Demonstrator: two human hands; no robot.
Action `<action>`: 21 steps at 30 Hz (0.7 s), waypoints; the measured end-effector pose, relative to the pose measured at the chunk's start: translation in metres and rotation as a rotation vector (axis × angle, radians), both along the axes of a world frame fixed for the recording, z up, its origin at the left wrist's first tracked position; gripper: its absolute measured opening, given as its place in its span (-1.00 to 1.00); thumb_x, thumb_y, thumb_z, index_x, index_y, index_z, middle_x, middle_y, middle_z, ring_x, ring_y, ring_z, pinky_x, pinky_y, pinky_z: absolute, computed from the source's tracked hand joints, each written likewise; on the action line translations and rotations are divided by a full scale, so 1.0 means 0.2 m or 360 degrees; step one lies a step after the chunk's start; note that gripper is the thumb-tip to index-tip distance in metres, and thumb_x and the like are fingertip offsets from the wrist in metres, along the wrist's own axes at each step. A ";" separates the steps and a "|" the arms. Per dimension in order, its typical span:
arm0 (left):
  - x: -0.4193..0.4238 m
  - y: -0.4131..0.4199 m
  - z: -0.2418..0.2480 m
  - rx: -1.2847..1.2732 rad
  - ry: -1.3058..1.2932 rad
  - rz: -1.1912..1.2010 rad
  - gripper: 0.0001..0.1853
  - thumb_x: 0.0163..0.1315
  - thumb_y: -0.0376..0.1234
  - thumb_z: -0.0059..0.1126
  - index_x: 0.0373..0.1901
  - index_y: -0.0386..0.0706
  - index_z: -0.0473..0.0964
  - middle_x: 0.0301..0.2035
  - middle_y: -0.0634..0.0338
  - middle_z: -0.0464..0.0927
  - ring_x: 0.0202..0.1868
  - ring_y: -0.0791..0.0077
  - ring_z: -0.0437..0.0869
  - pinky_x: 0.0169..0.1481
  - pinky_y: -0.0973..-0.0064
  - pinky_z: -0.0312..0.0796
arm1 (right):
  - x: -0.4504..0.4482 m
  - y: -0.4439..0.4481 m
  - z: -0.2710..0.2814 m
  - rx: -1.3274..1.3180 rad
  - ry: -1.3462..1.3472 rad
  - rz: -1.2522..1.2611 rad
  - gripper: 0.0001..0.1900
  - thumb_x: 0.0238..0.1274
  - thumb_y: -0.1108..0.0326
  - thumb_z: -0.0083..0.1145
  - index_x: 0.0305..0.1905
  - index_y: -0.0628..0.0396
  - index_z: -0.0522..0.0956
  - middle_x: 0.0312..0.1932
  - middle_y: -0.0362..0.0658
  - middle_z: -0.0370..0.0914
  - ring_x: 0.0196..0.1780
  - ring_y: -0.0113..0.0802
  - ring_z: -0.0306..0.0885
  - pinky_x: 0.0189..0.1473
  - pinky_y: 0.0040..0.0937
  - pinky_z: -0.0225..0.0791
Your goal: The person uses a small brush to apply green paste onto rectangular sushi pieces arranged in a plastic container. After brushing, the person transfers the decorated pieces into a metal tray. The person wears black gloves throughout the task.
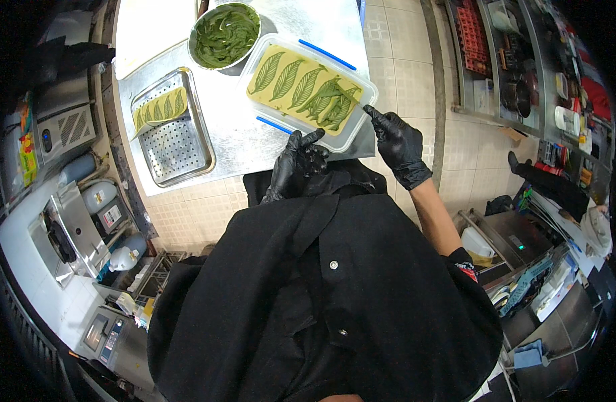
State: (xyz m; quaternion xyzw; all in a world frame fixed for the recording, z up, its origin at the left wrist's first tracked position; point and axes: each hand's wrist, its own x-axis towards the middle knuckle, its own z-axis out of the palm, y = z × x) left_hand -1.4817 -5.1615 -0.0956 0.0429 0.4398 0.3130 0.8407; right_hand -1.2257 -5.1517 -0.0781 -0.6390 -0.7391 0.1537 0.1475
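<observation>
In the head view, my right hand (pixel 396 143), in a black glove, grips a thin spreading tool (pixel 349 96) smeared with green. Its tip rests among green paste (pixel 328 100) at the right end of a yellow-green leaf stencil sheet (pixel 283 100). Several leaf shapes on the sheet are dark green. The sheet lies on a translucent plastic box (pixel 367 93) with blue clips. My left hand (pixel 299 163), gloved and half curled, is by the box's near edge with nothing visible in it. Whether it touches the box is unclear.
A steel bowl (pixel 260 31) of green paste stands behind the box. At left, a perforated steel tray (pixel 175 151) holds another leaf-patterned sheet (pixel 159 108). A white board (pixel 152 30) lies at the back left of the steel table (pixel 227 125). Shelving (pixel 536 65) stands across the aisle at right.
</observation>
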 end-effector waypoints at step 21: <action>-0.01 0.01 -0.01 -0.0097 -0.0093 0.0042 -0.18 0.47 0.25 -0.22 0.33 -0.30 0.41 -0.50 0.31 0.47 -0.48 0.55 0.43 -0.33 0.58 0.31 | -0.15 -0.21 0.00 -0.0260 0.0148 0.0003 -0.39 0.17 0.38 0.11 0.35 -0.42 0.49 -0.30 -0.20 0.59 -0.34 -0.17 0.63 -0.38 -0.23 0.51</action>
